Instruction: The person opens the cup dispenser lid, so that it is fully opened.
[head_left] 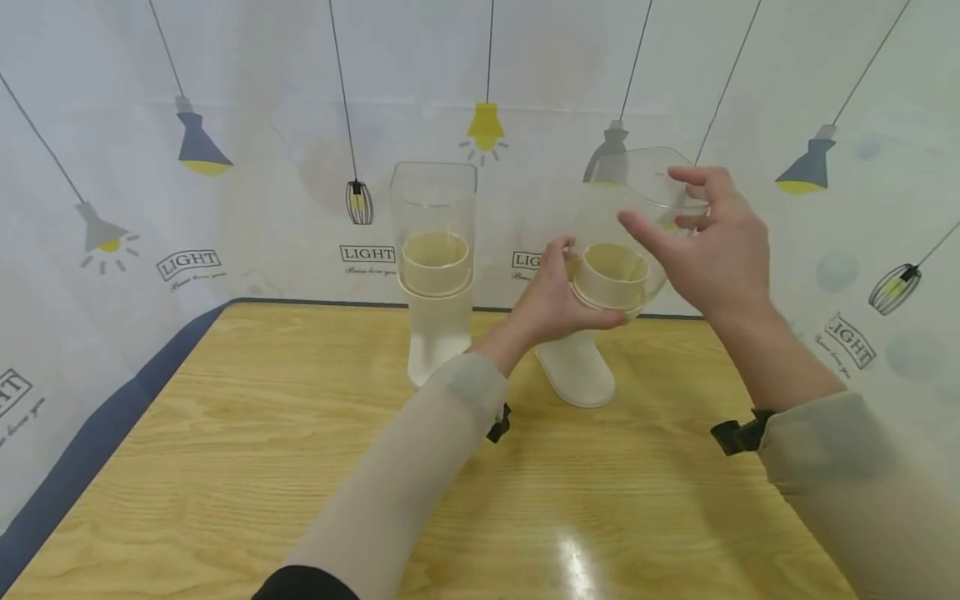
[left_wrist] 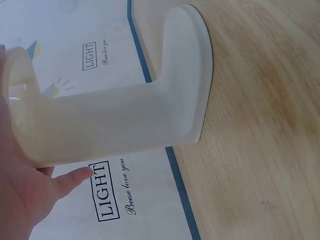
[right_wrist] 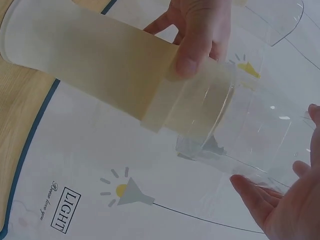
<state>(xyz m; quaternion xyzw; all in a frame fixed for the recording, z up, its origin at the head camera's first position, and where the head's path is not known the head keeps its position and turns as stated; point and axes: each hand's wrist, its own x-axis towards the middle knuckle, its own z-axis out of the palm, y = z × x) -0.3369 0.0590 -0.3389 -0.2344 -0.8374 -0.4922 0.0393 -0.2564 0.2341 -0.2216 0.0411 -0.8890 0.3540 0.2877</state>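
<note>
The left hand (head_left: pixel 551 302) gripped the cream stand (head_left: pixel 581 377) around its collar, while the right hand (head_left: pixel 722 254) held the clear container (head_left: pixel 628 193) between thumb and fingers, tilted about the stand's upper cup (head_left: pixel 611 292), towards the far side of the table (head_left: pixel 300 467), right of a matching dispenser (head_left: pixel 438 271). The container looked light, stiff and smooth, probably hard plastic, liable to slip or crack under a pinch; a broad hold on opposite walls, with the collar steadied, seemed safest.
</note>
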